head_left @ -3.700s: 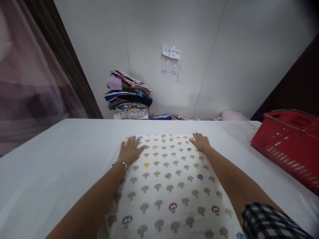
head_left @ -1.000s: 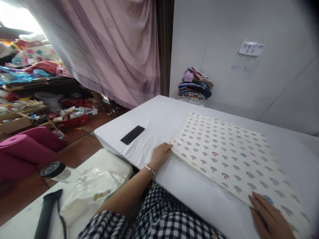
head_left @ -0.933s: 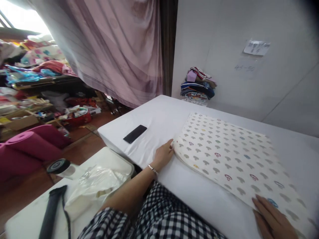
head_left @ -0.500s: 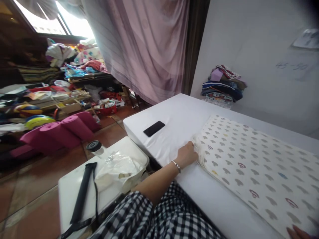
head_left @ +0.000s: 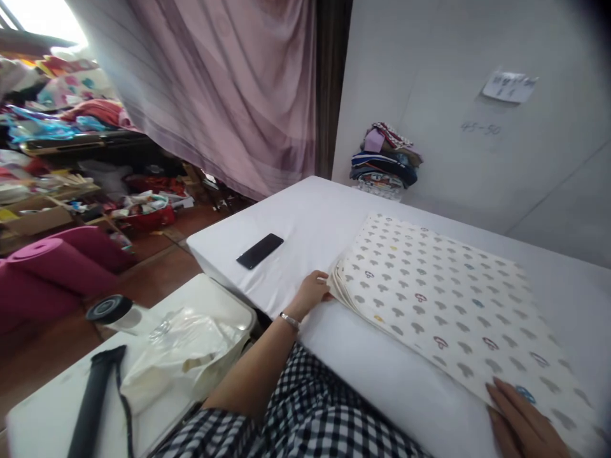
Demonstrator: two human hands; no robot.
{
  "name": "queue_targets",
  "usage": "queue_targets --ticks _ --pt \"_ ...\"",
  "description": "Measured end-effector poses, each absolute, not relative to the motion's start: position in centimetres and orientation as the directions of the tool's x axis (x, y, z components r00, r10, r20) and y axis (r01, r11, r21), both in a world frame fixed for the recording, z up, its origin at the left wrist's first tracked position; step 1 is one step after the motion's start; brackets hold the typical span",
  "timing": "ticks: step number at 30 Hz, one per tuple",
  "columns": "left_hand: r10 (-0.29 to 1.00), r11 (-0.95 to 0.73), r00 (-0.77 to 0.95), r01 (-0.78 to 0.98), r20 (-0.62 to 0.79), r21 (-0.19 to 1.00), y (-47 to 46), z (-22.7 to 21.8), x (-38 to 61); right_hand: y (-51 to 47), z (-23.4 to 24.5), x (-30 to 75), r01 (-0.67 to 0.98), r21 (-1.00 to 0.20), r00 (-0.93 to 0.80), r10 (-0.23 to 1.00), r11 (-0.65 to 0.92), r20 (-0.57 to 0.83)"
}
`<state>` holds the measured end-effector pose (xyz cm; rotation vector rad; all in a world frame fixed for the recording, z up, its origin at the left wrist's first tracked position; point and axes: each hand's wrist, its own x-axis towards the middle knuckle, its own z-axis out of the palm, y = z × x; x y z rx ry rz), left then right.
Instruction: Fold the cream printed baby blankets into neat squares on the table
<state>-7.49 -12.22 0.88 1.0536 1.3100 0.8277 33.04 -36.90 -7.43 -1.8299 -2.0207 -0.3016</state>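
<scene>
A folded cream cloth point(head_left: 429, 305) printed with grey mushroom shapes and a few coloured ones lies flat on the white-covered table, its layers showing at the near left corner. My left hand point(head_left: 311, 294), with a bracelet at the wrist, pinches that corner between thumb and fingers. At the cloth's near right, my right hand point(head_left: 525, 423) rests on the printed surface with fingers stretched out; its lower part is cut off by the frame's edge. A black phone point(head_left: 260, 250) lies on the table to the left of the cloth.
Left of the table stands a white surface point(head_left: 48, 397) bearing a plastic bag point(head_left: 191, 350), a black-lidded jar point(head_left: 112, 310) and a black bar-shaped object point(head_left: 90, 407). Folded clothes point(head_left: 386, 159) are stacked by the wall. Pink rolls point(head_left: 57, 261) and clutter lie beyond.
The view has turned right, so more of the cloth and my right hand show. My left hand stays at the cloth's corner. My right hand now lies further onto the cloth's near edge.
</scene>
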Motion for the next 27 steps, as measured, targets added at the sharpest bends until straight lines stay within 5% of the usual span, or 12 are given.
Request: queue_targets --ticks 11,18,27 --pt "0.954 0.257 0.058 0.338 -0.293 0.905 -12.1 1.6 -6.4 -37.0 -6.5 32.0 0.992 -0.073 -0.060 0.906 0.099 0.419" --pt "0.983 0.109 0.046 0.624 -0.176 0.774 -11.7 1.7 -5.7 -36.8 -7.0 32.4 0.993 -0.050 -0.073 0.894 0.105 0.443" --pt "0.933 0.341 0.073 0.123 -0.351 0.932 -11.3 1.4 -6.6 -37.1 -7.9 34.7 0.982 0.053 -0.185 0.875 0.180 0.447"
